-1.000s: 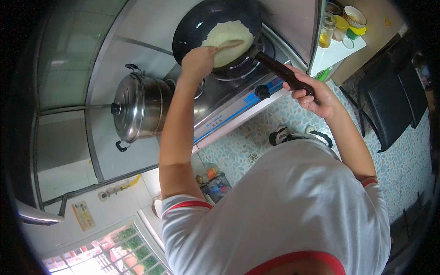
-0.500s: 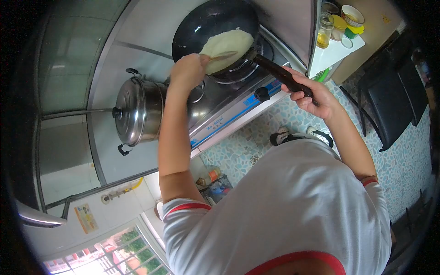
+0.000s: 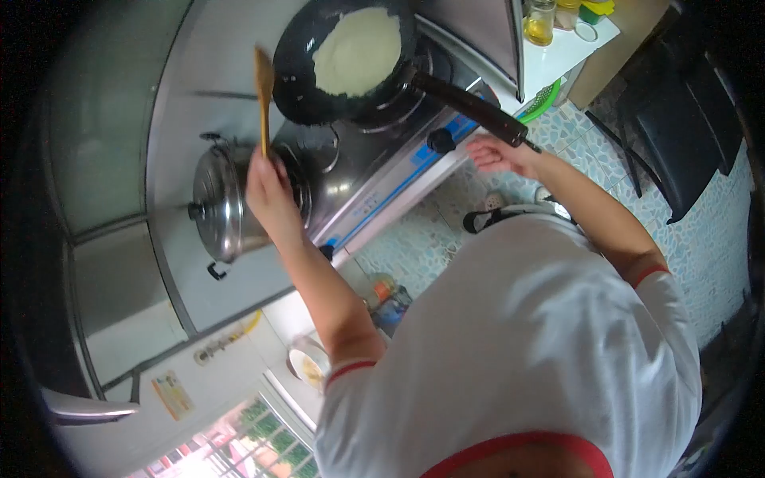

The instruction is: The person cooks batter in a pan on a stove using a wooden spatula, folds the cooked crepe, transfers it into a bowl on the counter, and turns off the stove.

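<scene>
A wooden spatula (image 3: 264,92) is gripped in my left hand (image 3: 271,187), its blade raised to the left of the black wok (image 3: 299,99). That hand is in front of the lidded steel pot (image 3: 227,203). A pale, roundish pancake (image 3: 358,52) lies flat inside the wok, which rests over a burner. The wok's long dark handle (image 3: 474,107) points toward my right side. My right hand (image 3: 502,155) is just below the handle's end, apart from its grip, fingers loosely bent and holding nothing.
The gas stove's front panel carries a black knob (image 3: 440,141). Jars (image 3: 539,24) stand on a white surface at upper right, with a green basket (image 3: 542,103) below. A black chair (image 3: 677,135) is at right. A white bowl (image 3: 307,362) sits near the window.
My left hand has moved the spatula out of the wok, leftward and toward the pot. My right hand has let go of the handle. The pancake now lies flatter and rounder.
</scene>
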### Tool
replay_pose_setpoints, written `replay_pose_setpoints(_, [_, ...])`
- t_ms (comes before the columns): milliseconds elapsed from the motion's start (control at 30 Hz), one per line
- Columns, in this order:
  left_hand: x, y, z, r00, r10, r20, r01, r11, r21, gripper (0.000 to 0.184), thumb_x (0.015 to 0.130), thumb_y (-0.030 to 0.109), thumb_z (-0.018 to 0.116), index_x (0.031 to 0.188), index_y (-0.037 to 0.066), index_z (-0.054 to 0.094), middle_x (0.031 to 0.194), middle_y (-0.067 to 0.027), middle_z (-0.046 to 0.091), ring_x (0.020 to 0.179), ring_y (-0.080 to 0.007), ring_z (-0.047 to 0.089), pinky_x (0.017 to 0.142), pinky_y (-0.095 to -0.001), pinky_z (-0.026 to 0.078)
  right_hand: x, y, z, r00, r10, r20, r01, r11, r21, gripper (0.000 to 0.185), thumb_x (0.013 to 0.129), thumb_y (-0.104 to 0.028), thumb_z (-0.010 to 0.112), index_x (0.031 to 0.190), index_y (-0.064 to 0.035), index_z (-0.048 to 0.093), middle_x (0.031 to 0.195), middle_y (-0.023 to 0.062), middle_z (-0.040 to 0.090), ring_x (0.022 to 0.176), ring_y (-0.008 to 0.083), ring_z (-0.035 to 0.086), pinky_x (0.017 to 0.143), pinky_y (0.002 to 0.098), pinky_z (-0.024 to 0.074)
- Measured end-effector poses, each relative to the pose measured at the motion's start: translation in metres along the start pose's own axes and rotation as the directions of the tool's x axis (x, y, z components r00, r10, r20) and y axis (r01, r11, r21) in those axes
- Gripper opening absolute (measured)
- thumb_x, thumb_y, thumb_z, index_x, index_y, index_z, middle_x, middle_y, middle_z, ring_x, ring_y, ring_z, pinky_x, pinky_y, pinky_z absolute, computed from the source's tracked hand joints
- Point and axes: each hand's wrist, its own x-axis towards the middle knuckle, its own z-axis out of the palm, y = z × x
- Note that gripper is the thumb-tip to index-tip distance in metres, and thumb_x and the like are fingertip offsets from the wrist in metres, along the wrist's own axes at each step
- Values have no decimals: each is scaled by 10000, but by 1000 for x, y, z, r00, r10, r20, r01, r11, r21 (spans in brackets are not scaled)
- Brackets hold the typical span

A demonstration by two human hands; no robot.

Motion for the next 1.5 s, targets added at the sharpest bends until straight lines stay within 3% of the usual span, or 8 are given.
replay_pose_setpoints(67, [-25, -1, 1, 977, -160, -141, 153, 986, -63, 308, 917, 233, 428, 1083, 8, 556, 657, 34, 425, 523, -7, 313, 458, -137, 221, 24, 17, -3, 995, 100, -13, -99, 994, 47, 393, 840, -365, 554, 1015, -14, 536, 925, 77, 572, 873, 171, 583, 810, 308, 495])
replay_pose_setpoints(233, [-60, -15, 2, 963, -240, -120, 192, 929, -315, 298, 911, 231, 448, 1082, 4, 537, 637, 43, 382, 487, -14, 267, 425, -163, 199, 53, 26, 17, 974, 226, -17, -215, 945, 245, 517, 715, -373, 700, 996, 26, 527, 963, 112, 572, 920, 213, 580, 801, 335, 507])
replay_pose_setpoints(367, [-76, -18, 2, 950, -283, -131, 215, 898, -385, 306, 915, 227, 443, 1100, -7, 511, 627, 42, 363, 484, -10, 256, 419, -161, 189, 64, 30, 20, 967, 248, 57, -250, 880, 404, 359, 773, -260, 665, 967, 15, 540, 966, 111, 592, 917, 224, 589, 836, 343, 491])
replay_pose_setpoints(533, [-89, -24, -5, 949, -289, -129, 225, 903, -367, 315, 924, 242, 414, 1112, 8, 508, 633, 38, 388, 480, -18, 280, 422, -161, 225, 73, 38, 16, 964, 217, 152, -264, 816, 514, 439, 759, -250, 673, 1029, 59, 514, 1041, 164, 572, 941, 258, 578, 837, 347, 500])
replay_pose_setpoints(767, [-94, -16, 4, 930, -309, -199, 227, 909, -350, 326, 915, 234, 437, 1114, -17, 498, 643, 32, 372, 492, -16, 246, 430, -160, 196, 78, 35, 19, 953, 246, 176, -301, 709, 638, 327, 866, -188, 524, 1056, 76, 488, 1053, 174, 568, 958, 244, 580, 830, 336, 504])
replay_pose_setpoints(1000, [-92, -18, 3, 941, -283, -184, 216, 924, -317, 306, 919, 246, 423, 1116, 29, 513, 622, 49, 388, 487, -19, 287, 427, -158, 228, 85, 44, 16, 935, 227, 273, -354, 587, 728, 374, 850, -191, 543, 1097, 78, 463, 1101, 198, 538, 1017, 272, 542, 880, 369, 475])
replay_pose_setpoints(1100, [-92, -17, 6, 936, -288, -202, 209, 918, -338, 317, 917, 236, 442, 1104, -13, 501, 639, 39, 380, 490, -12, 256, 424, -158, 199, 87, 45, 15, 932, 226, 282, -361, 550, 753, 376, 848, -187, 545, 1100, 79, 461, 1103, 198, 537, 1017, 276, 541, 883, 371, 473])
replay_pose_setpoints(1500, [-90, -21, 2, 943, -285, -171, 209, 909, -361, 325, 914, 241, 450, 1105, -14, 511, 638, 32, 387, 500, -18, 269, 432, -158, 201, 83, 45, 20, 947, 191, 259, -321, 539, 778, 336, 868, -151, 506, 1121, 63, 450, 1102, 201, 536, 1003, 278, 547, 871, 368, 482])
